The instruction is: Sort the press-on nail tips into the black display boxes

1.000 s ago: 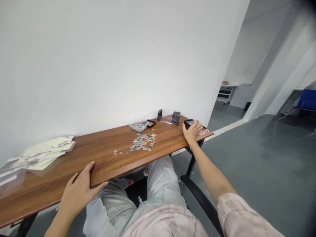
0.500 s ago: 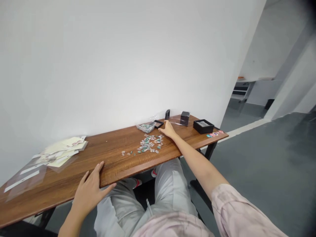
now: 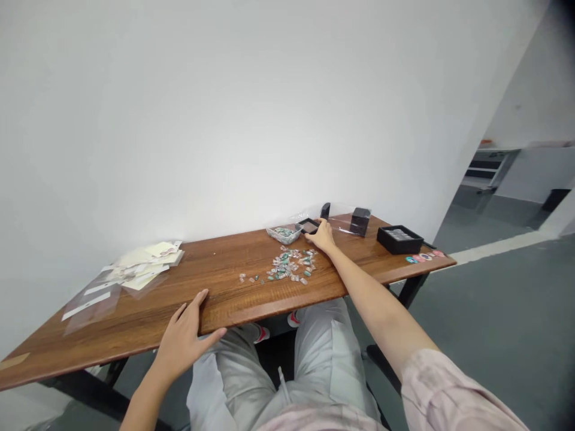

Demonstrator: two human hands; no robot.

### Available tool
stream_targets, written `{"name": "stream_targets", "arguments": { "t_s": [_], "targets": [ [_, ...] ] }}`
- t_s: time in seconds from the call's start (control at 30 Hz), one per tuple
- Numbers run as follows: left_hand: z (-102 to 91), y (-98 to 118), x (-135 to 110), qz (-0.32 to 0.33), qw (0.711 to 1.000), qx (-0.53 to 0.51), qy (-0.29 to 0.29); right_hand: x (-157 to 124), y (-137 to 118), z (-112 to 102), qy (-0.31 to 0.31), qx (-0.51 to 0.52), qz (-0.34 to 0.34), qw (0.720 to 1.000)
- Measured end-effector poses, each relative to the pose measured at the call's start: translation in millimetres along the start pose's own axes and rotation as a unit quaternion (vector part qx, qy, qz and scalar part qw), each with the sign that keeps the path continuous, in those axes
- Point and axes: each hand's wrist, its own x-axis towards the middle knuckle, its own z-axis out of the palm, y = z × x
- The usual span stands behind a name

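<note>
My right hand [image 3: 322, 237] reaches across the table and has its fingers closed on the right edge of a small black square tray [image 3: 309, 227]. Beside that tray sits a clear plastic container [image 3: 284, 234] with small stones in it. Loose clear, green and pinkish stones [image 3: 287, 263] lie scattered in front of them. My left hand [image 3: 184, 341] rests at the table's front edge, fingers spread, holding nothing.
On the wooden table [image 3: 224, 251], papers and clear sleeves [image 3: 148, 263] lie at left. Clear wrap [image 3: 341, 224], a black block [image 3: 360, 221], a black upright piece [image 3: 325, 211], a black box [image 3: 399, 239] and round stickers [image 3: 426, 257] are at right. A white wall [image 3: 215, 120] stands behind.
The view has swung left, so everything sits further right in the picture. My right hand has closed in on the black tray's right edge. My left hand stays at the table edge.
</note>
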Motion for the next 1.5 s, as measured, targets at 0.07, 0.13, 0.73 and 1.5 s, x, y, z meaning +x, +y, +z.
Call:
{"name": "stream_targets", "arguments": {
  "t_s": [0.07, 0.13, 0.73, 1.5],
  "targets": [
    [-1.2, 0.4, 2.3, -0.046, 0.995, -0.084, 0.011, -13.0, -3.0, -8.2, 0.052, 0.005, -0.026, 0.998],
    [-1.5, 3.3, 5.0, -0.085, 0.978, -0.188, 0.033, -25.7, -8.1, -16.1, 0.127, 0.023, -0.078, 0.989],
    [31.4, 81.5, 87.8, -0.083, 0.778, -0.616, 0.092, -156.3, -134.9, 21.3, -0.176, 0.562, -0.056, 0.807],
    [48.8, 75.7, 95.4, -0.143, 0.752, -0.617, 0.186, -183.6, -166.1, 57.6, -0.285, 0.479, -0.09, 0.825]
  ]
}}
